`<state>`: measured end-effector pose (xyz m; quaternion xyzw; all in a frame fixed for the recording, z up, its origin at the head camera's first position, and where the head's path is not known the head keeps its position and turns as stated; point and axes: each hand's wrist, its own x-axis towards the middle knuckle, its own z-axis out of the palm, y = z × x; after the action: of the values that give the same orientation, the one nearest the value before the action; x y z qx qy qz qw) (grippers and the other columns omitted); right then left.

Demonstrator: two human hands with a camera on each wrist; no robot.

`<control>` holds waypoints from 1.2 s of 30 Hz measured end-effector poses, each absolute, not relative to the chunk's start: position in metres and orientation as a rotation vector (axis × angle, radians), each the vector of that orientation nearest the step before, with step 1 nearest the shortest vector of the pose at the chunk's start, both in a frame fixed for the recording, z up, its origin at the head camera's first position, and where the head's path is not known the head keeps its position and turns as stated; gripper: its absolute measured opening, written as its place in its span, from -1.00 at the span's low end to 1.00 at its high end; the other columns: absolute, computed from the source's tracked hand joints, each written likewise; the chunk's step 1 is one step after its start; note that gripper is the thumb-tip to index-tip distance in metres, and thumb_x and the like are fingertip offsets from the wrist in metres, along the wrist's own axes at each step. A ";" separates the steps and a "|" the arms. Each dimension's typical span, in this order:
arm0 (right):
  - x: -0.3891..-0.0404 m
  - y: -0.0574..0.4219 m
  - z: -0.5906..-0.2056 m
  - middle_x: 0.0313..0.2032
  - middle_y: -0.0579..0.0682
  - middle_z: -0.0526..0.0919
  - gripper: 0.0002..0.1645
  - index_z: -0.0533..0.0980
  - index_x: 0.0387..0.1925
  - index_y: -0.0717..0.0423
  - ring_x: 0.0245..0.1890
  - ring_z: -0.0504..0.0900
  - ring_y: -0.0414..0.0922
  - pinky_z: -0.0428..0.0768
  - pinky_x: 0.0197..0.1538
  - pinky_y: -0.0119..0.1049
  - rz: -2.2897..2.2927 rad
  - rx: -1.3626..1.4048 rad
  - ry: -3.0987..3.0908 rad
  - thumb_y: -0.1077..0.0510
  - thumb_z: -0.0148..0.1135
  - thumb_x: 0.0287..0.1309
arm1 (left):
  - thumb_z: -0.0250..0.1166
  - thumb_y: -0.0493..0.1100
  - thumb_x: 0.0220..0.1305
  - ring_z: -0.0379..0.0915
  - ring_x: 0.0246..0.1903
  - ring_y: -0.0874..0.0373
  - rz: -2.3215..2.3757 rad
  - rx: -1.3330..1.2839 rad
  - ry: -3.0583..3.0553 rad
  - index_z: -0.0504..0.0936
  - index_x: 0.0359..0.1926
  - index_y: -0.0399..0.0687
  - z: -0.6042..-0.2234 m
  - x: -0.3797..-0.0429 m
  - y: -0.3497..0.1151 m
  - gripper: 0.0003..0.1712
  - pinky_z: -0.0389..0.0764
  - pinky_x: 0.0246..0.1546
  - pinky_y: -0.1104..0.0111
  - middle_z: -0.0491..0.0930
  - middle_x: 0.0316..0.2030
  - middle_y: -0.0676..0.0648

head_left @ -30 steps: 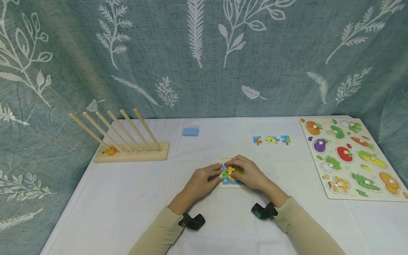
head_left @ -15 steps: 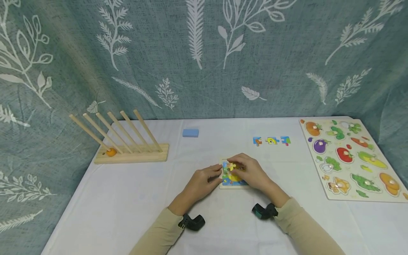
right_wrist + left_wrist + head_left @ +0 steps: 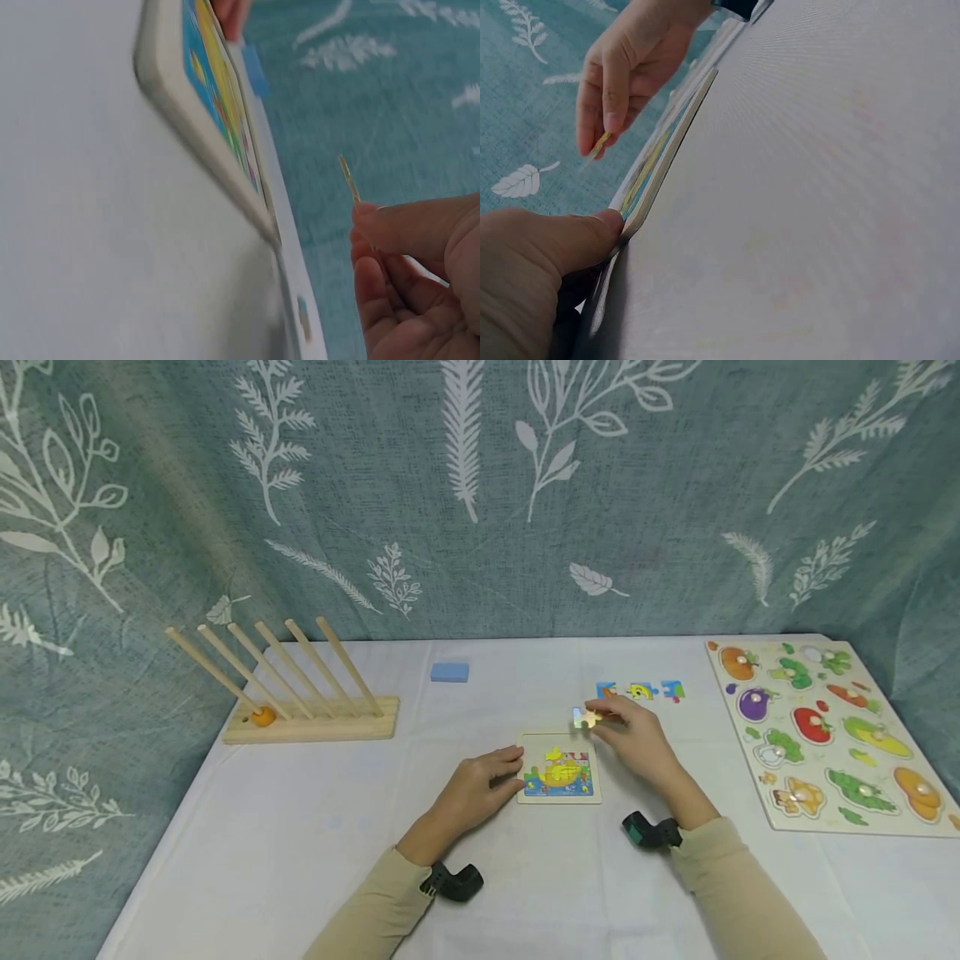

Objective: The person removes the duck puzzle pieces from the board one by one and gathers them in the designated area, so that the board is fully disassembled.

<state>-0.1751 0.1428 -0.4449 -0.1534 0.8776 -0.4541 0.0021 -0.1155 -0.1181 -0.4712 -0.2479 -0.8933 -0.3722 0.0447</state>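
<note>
A small jigsaw piece (image 3: 583, 717) is pinched between thumb and fingers of my right hand (image 3: 639, 742), held past the top right of the puzzle board. The right wrist view shows that jigsaw piece (image 3: 347, 178) edge-on, thin and pale-sided. The square wooden puzzle board (image 3: 558, 802) lies flat with a yellow duck picture in it; pieces fill its lower and right parts, and bare wood shows along the top and upper left. My left hand (image 3: 474, 787) touches the board's left edge, thumb (image 3: 592, 234) and fingertips spread along it.
Several loose jigsaw pieces (image 3: 641, 691) lie in a row behind my right hand. A vegetable peg board (image 3: 757, 760) is at the right. At the left stands a pegged wooden rack (image 3: 360, 727) with an orange bead (image 3: 262, 717); a blue block (image 3: 449, 672) sits at the back.
My right hand has lifted a piece off the puzzle board's upper left and carried it right and away, uncovering the duck picture. My left hand stays at the board's edge.
</note>
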 end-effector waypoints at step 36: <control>-0.192 0.173 -0.464 0.17 0.21 0.47 -0.60 0.50 0.10 0.23 0.20 0.43 0.15 0.45 0.24 0.04 -1.258 -0.351 2.853 0.30 0.17 0.21 | 0.39 -0.18 0.13 0.48 0.15 0.06 -1.102 -0.752 -2.720 0.64 -0.02 -0.29 -0.472 -0.118 -0.118 -0.59 0.53 0.16 0.28 0.58 0.09 -0.11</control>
<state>-0.1921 0.1727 -0.4638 -0.1120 0.9093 -0.4009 0.0021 -0.1180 -0.1183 -0.4715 -0.2479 -0.8964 -0.3631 0.0560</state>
